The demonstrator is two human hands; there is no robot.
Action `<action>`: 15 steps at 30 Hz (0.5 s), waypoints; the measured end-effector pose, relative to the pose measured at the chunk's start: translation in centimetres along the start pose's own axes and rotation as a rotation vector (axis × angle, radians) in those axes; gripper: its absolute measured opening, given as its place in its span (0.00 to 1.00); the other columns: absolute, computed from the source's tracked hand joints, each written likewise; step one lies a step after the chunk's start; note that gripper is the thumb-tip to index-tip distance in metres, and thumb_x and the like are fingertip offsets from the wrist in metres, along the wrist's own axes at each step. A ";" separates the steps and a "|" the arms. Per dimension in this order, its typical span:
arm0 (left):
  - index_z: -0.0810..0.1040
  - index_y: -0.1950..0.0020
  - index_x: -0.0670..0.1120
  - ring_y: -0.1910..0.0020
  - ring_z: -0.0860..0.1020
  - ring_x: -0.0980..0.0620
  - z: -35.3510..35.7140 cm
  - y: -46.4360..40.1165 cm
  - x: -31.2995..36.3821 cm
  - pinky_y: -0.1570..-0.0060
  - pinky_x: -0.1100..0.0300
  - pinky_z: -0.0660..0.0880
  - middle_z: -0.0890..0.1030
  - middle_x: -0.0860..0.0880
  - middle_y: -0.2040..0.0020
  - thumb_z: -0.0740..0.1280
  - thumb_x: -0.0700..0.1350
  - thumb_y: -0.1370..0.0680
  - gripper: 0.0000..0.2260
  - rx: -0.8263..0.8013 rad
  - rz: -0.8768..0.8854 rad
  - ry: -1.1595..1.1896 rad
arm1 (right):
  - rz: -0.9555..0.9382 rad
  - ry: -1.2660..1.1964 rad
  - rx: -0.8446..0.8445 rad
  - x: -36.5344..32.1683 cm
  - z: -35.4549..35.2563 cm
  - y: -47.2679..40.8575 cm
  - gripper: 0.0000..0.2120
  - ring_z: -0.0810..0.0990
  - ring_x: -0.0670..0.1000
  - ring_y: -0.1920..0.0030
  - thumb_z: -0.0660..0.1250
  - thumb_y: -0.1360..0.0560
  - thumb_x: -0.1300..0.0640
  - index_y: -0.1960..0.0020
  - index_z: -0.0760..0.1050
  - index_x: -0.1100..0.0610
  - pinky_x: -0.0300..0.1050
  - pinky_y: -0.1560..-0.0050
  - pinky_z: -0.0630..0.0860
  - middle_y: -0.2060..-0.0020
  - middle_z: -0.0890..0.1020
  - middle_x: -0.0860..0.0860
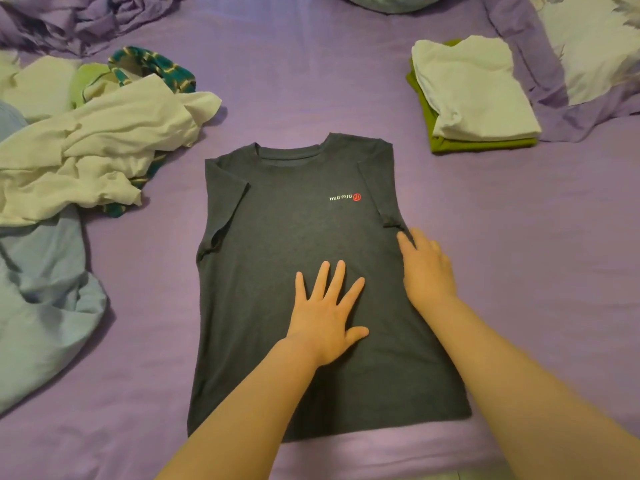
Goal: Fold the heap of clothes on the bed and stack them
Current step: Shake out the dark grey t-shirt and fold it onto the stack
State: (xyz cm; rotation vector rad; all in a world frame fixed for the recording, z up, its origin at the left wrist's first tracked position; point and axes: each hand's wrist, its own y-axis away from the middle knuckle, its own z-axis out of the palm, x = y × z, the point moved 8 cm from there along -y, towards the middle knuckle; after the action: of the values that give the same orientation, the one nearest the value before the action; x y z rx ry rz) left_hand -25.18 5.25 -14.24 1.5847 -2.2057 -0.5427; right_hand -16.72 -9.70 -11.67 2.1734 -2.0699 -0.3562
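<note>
Left hand (325, 315) lies flat, fingers spread, pinning the dark T-shirt (294, 244) mid-bed, sleeves tucked in; right hand (426, 268), fingers straight, smooths its right edge. Folded stack (474, 98) waits far right, unfolded heap (90, 143) left.

dark grey T-shirt (294, 237) flat, sleeves folded in; unfolded heap (86, 147) left; folded stack (474, 98) right

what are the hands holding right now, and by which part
Nothing is held. The left hand lies flat, fingers spread, on the middle of the dark shirt; the right hand rests open on its right edge.
</note>
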 end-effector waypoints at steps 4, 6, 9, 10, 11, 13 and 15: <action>0.31 0.25 0.56 0.26 0.30 0.42 0.6 -0.1 -0.7 0.30 0.33 0.38 0.31 0.46 0.24 0.47 0.70 0.24 0.37 0.000 0.021 -0.030 | -0.048 0.210 0.018 -0.3 -0.5 -0.1 0.34 0.67 0.57 0.36 0.62 0.24 0.64 0.23 0.51 0.55 0.48 0.41 0.67 0.26 0.57 0.56; 0.32 0.24 0.55 0.26 0.30 0.42 0.6 0.2 -0.6 0.30 0.33 0.39 0.30 0.46 0.25 0.47 0.70 0.23 0.36 0.030 0.016 -0.013 | -0.143 0.210 0.078 -2.5 -0.5 0.8 0.36 0.64 0.61 0.31 0.67 0.27 0.63 0.24 0.56 0.54 0.54 0.37 0.66 0.24 0.55 0.60; 0.34 0.24 0.53 0.27 0.29 0.42 1.1 1.4 -0.3 0.30 0.34 0.37 0.29 0.46 0.26 0.45 0.67 0.22 0.34 0.061 0.026 0.014 | -0.399 0.157 0.040 -6.1 1.8 4.0 0.31 0.62 0.63 0.28 0.70 0.28 0.55 0.27 0.64 0.52 0.62 0.32 0.63 0.26 0.62 0.59; 0.34 0.24 0.53 0.27 0.28 0.42 1.5 2.0 -0.2 0.29 0.35 0.36 0.29 0.46 0.26 0.43 0.67 0.22 0.33 0.060 0.036 0.013 | -0.446 0.169 -0.007 -6.4 3.0 5.5 0.30 0.61 0.62 0.27 0.68 0.26 0.51 0.27 0.64 0.51 0.62 0.31 0.61 0.27 0.63 0.58; 0.33 0.24 0.54 0.27 0.28 0.43 1.8 2.8 -0.2 0.30 0.35 0.34 0.30 0.46 0.25 0.42 0.66 0.22 0.32 0.050 0.043 0.009 | -0.450 0.170 -0.015 -6.2 3.8 6.9 0.29 0.61 0.62 0.27 0.67 0.25 0.50 0.27 0.64 0.51 0.63 0.31 0.61 0.27 0.64 0.58; 0.33 0.24 0.55 0.27 0.28 0.43 2.8 4.6 -0.1 0.30 0.37 0.32 0.30 0.47 0.25 0.40 0.65 0.22 0.31 0.022 0.060 -0.003 | -0.392 0.137 -0.007 -5.0 4.5 9.5 0.25 0.64 0.63 0.28 0.63 0.24 0.48 0.28 0.66 0.53 0.63 0.31 0.62 0.29 0.67 0.60; 0.34 0.24 0.55 0.26 0.30 0.42 4.1 6.6 0.3 0.30 0.37 0.32 0.31 0.46 0.25 0.40 0.64 0.22 0.30 0.016 0.074 0.010 | -0.399 0.130 -0.015 -4.5 5.2 12.5 0.24 0.65 0.63 0.29 0.58 0.23 0.48 0.30 0.68 0.54 0.62 0.32 0.59 0.30 0.68 0.61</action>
State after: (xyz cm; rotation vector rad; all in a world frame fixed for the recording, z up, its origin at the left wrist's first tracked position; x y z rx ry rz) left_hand -32.72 7.32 -14.40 1.5040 -2.2559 -0.4960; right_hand -30.30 -5.55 -13.22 2.5191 -1.5565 -0.2558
